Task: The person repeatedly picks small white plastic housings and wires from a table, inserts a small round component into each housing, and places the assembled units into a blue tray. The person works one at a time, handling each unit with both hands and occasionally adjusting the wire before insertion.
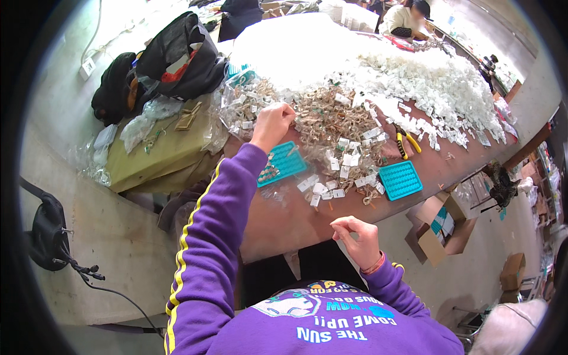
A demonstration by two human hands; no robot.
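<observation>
Fingers curled, left hand outstretched

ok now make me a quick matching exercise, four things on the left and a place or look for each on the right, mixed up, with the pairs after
Column one
1. pliers
2. left hand
3. right hand
4. big black bag

Column two
A. by the near edge of the table
B. at the upper left, with something red showing in it
C. yellow and black handles
D. at the left side of the tangled heap with white tags

Right pairs: 1-C, 2-D, 3-A, 4-B
</observation>
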